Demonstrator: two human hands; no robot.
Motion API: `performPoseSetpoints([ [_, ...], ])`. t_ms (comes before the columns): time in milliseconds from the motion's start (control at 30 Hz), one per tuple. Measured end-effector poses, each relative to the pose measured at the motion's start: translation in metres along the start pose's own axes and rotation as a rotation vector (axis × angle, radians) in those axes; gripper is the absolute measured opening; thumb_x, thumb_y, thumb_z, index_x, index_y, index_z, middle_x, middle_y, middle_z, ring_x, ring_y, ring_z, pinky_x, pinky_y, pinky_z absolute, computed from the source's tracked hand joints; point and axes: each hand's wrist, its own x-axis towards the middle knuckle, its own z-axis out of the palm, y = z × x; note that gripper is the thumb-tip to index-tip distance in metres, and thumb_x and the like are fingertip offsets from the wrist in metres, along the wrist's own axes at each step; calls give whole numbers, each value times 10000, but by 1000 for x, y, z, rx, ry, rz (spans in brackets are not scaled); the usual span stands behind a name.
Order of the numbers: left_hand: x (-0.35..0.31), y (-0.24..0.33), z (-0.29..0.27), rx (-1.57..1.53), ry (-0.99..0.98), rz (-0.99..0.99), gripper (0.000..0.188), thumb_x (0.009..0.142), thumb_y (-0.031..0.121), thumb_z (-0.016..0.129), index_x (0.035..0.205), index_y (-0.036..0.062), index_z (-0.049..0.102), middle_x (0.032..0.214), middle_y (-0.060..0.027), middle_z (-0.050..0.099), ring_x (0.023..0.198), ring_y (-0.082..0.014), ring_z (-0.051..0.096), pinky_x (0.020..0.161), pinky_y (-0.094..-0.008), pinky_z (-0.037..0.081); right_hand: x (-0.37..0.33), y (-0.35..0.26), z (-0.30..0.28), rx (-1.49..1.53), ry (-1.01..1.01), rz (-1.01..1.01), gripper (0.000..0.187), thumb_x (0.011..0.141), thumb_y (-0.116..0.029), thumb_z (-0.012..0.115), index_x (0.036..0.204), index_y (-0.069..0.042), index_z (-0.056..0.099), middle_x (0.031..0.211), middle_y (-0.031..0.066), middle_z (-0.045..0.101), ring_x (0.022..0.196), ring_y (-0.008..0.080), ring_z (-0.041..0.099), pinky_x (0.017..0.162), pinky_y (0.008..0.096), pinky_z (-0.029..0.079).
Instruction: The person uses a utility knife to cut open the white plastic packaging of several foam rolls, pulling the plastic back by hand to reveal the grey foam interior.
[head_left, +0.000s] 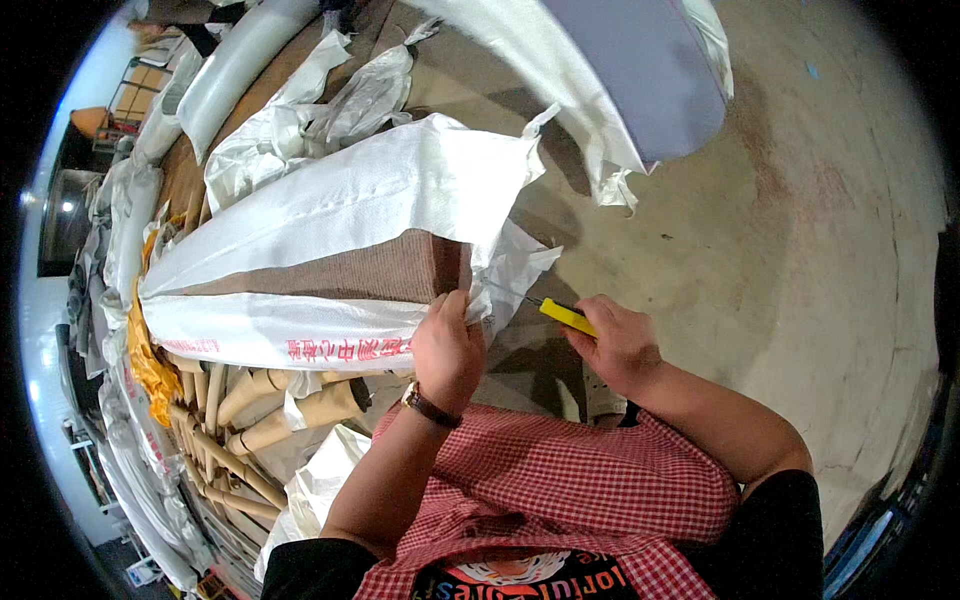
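Note:
A long roll of brown ribbed carpet (345, 272) lies in front of me, showing through a lengthwise slit in its white woven wrapping (340, 195). At the roll's near end, my left hand (448, 348) is closed on the edge of that wrapping. My right hand (622, 345), just to the right, grips a yellow utility knife (568, 316). The knife points left toward a loose flap of the wrapping (520, 268); whether the blade touches it I cannot tell. Red print runs along the wrapping's lower side.
Beyond lies a large grey-blue roll (640, 80) in white wrapping. Several cardboard tubes (295, 417) are stacked at the left, beside crumpled yellow plastic (150, 365). Loose white sheeting (365, 95) lies behind the carpet roll. Concrete floor (790, 270) stretches off to the right.

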Motion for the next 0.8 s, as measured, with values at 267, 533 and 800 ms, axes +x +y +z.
performPoseSetpoints([
  [267,-1,-6,2,-97,48,78,193,691,-27,486,872,-14,553,768,-174,550,667,-336,574,572,-371,461,25,-5,26,-186,-174,47,261,789,-229,601,930,-28,512,803,136,575,624,291,585,528,376,467],
  [533,-18,-14,4,-215,-24,40,261,618,-38,518,875,-8,549,793,-172,549,733,-348,576,590,-401,461,24,53,45,-426,-607,439,242,853,-283,521,937,-56,524,829,125,593,753,305,602,641,393,487],
  [800,-6,10,14,274,-203,-225,154,743,121,570,844,6,548,884,-169,555,723,-348,594,602,-413,490,-7,25,38,-104,-275,270,252,844,-278,545,944,-51,498,816,130,577,720,308,594,618,390,474],
])
